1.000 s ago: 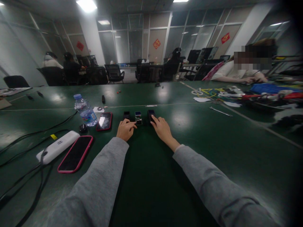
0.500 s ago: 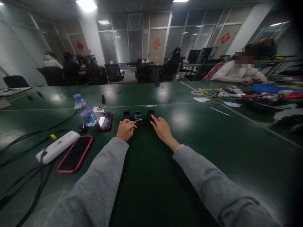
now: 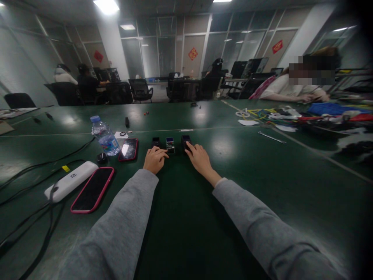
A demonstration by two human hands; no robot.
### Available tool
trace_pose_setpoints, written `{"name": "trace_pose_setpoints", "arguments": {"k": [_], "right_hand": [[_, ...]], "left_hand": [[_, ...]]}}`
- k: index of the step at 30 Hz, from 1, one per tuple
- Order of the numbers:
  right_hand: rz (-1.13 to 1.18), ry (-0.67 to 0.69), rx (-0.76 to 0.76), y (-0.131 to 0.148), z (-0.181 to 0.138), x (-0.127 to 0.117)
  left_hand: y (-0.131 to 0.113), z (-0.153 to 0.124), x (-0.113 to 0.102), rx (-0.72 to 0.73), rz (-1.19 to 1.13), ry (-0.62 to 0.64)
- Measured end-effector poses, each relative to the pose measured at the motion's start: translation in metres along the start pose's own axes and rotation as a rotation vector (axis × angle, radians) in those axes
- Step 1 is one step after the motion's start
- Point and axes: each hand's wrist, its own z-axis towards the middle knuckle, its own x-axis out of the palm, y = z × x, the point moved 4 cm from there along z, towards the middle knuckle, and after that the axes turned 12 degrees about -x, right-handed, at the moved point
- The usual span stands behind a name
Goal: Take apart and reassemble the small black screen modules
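Note:
Three small devices stand in a row on the dark green table. At the left is a black device [image 3: 155, 141], partly covered by my left hand [image 3: 155, 158]. In the middle sits a small board with a blue-lit screen and bare circuitry [image 3: 170, 145]; my left index finger reaches to its lower left edge. A second black device with a screen [image 3: 185, 139] is at the right, and the fingertips of my right hand [image 3: 199, 156] rest on its face. Both hands lie low with fingers stretched out, gripping nothing that I can see. The lower parts of both black devices are hidden by my fingers.
Left of my arm are a red-edged phone [image 3: 93, 190], a white power bank [image 3: 71, 181], a smaller phone [image 3: 128, 149], a water bottle [image 3: 105, 137] and black cables. A wrench [image 3: 271, 137] and a heap of cables [image 3: 279, 114] lie right, near a seated person.

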Motion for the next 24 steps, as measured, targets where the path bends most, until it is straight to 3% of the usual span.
{"name": "trace_pose_setpoints", "arguments": {"k": [24], "right_hand": [[0.0, -0.028, 0.022, -0.0006, 0.0, -0.0023]], "left_hand": [[-0.0011, -0.0001, -0.001, -0.007, -0.001, -0.003]]}}
